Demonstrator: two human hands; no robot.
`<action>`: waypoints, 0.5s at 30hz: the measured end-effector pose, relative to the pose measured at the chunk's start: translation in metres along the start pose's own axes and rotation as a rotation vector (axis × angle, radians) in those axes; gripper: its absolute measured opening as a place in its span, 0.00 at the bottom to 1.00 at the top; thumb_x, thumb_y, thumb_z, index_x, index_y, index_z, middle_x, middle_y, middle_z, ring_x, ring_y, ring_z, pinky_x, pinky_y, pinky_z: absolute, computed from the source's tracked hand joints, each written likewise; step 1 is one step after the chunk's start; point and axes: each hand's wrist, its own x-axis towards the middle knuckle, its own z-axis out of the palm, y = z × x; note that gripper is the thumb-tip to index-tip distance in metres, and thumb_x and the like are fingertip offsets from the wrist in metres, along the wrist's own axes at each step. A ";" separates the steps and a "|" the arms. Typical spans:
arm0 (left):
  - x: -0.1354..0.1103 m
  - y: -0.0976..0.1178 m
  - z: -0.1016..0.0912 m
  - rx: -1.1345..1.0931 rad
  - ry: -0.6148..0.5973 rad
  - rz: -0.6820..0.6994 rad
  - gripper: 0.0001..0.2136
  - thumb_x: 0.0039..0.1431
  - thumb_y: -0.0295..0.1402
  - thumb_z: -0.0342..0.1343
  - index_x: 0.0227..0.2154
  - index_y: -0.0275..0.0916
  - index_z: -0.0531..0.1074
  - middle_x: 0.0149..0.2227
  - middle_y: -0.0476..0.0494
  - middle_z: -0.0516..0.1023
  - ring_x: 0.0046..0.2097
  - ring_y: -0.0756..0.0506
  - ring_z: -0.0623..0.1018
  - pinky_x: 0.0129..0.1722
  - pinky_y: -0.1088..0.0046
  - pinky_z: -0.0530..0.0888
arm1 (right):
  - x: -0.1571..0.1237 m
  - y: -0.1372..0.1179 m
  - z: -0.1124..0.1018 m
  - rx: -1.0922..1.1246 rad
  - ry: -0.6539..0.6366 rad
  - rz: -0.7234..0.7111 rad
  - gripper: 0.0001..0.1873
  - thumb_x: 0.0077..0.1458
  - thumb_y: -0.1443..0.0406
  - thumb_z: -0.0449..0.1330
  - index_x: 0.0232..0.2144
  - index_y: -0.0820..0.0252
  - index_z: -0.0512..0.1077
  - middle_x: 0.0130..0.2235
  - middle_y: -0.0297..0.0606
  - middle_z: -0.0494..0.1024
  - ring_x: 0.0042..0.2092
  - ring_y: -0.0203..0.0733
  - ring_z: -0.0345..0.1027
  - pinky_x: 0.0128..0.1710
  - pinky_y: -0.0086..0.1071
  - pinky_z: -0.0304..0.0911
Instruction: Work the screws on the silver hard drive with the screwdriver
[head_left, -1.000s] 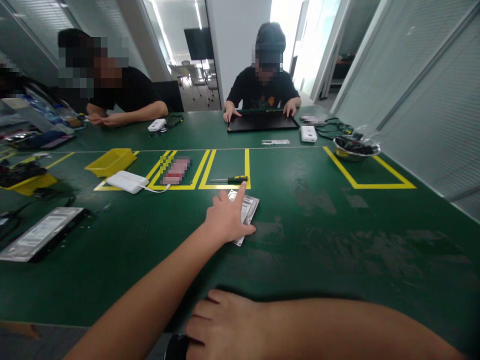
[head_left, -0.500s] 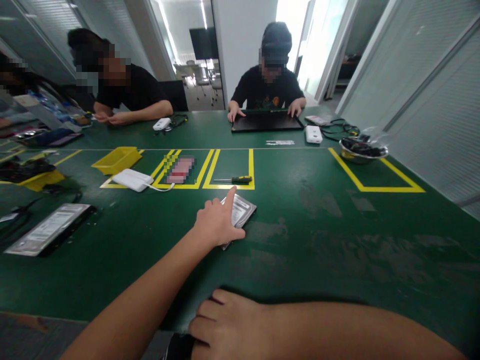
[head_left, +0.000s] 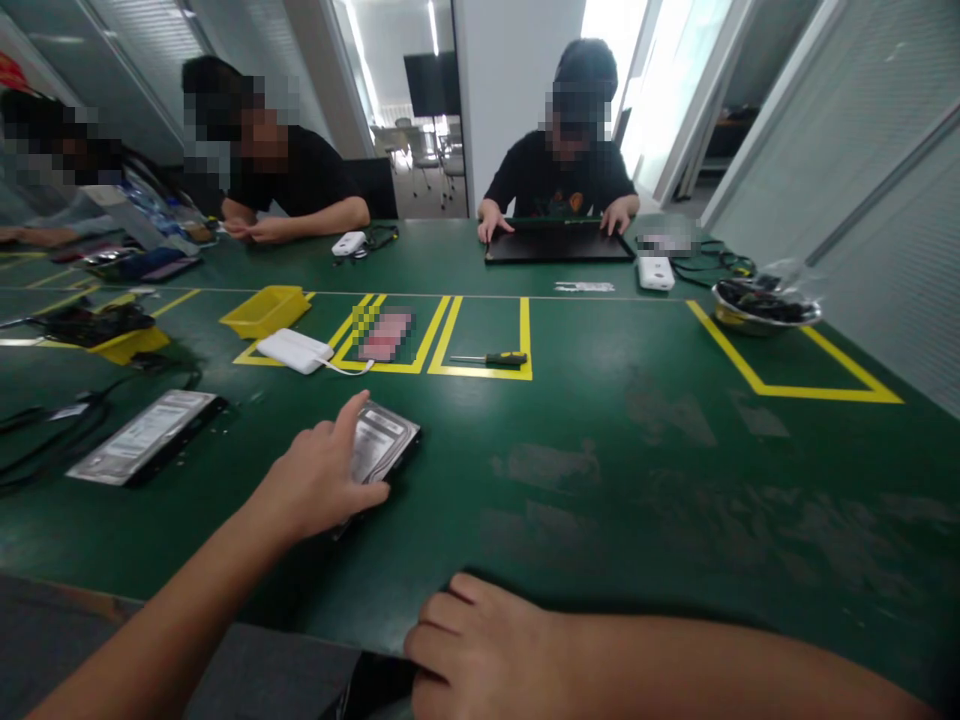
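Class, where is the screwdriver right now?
In the head view, the screwdriver lies near the centre, in a yellow tape outline with its handle end over the right strip, beyond and right of the hard drive in the left hand.

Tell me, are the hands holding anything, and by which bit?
The left hand holds the small drive by its edges, between thumb and index finger. I see nothing in the right hand, but its palm is hidden.

Left hand (head_left: 322, 475) covers part of the hard drive (head_left: 386, 440); we cannot read its lettering, too small. Right hand (head_left: 480, 645) cut by the bottom edge. Pink slab (head_left: 388, 335) pixelated. Metal bowl's (head_left: 765, 322) dark contents: we cannot identify them.
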 end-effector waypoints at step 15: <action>-0.087 -0.163 -0.004 -0.117 -0.019 -0.401 0.46 0.52 0.63 0.49 0.65 0.60 0.27 0.57 0.54 0.71 0.51 0.31 0.73 0.52 0.49 0.66 | 0.004 0.002 -0.006 0.003 -0.045 -0.016 0.11 0.61 0.62 0.57 0.27 0.59 0.67 0.35 0.37 0.73 0.36 0.42 0.63 0.32 0.38 0.50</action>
